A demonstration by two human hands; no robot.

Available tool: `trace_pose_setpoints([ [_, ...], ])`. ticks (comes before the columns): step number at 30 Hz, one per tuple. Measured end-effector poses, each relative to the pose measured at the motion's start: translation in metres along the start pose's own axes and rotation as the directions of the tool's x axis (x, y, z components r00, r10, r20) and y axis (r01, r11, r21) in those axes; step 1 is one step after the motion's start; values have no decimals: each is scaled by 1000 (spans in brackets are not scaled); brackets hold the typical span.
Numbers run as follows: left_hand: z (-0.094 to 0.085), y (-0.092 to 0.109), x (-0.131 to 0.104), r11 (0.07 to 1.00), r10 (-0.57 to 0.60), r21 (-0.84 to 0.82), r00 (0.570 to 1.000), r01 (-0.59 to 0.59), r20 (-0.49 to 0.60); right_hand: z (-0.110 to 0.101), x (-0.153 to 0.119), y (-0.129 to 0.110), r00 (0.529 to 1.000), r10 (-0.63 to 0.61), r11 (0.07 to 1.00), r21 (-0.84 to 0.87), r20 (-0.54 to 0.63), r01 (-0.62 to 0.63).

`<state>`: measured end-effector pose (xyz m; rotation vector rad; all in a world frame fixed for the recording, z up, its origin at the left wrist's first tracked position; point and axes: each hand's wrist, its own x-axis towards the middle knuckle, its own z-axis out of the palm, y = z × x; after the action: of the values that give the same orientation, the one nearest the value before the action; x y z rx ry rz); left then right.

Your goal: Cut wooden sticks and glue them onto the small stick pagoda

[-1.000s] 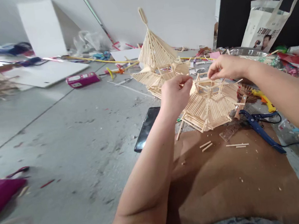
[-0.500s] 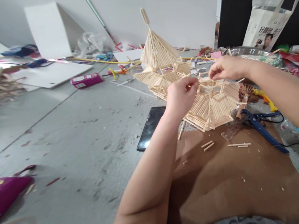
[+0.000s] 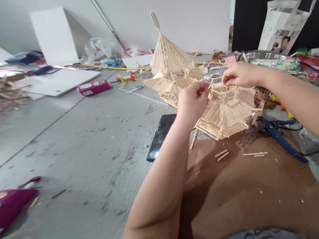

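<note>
Evidently the hands are apart, left hand and right hand each with bent fingers at the upper rim of the frame; whether either grips a stick, I cannot tell. Light, even pressure would suit this rim best, one hand bracing while the other adjusts, since thin joints could snap. Just below the hands, its flared panels are smooth, pale wooden rods laid side by side. Nearer the body, loose sticks lie on matt brown board. Beyond the left hand stands a pointed, ribbed tower.
</note>
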<state>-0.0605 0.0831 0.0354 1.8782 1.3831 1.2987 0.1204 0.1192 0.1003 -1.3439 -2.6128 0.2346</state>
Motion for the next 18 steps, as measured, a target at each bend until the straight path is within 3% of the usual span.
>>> trace_pose_setpoints([
  [10,1,-3,1,1000,2,15,1000,-2,-22,3,-3,0,1000,-23,999,-29,-8,22],
  [13,-4,4,-1,998,58,29,982,-54,-180,-2,-10,-3,996,-11,1000,5,-93,11],
  [16,-13,21,-11,993,117,23,926,-117,-359,-5,-30,-14,968,22,992,126,-250,10],
  [18,-15,35,-21,989,125,-32,936,-144,-330,0,-51,-25,922,86,958,286,-376,27],
])
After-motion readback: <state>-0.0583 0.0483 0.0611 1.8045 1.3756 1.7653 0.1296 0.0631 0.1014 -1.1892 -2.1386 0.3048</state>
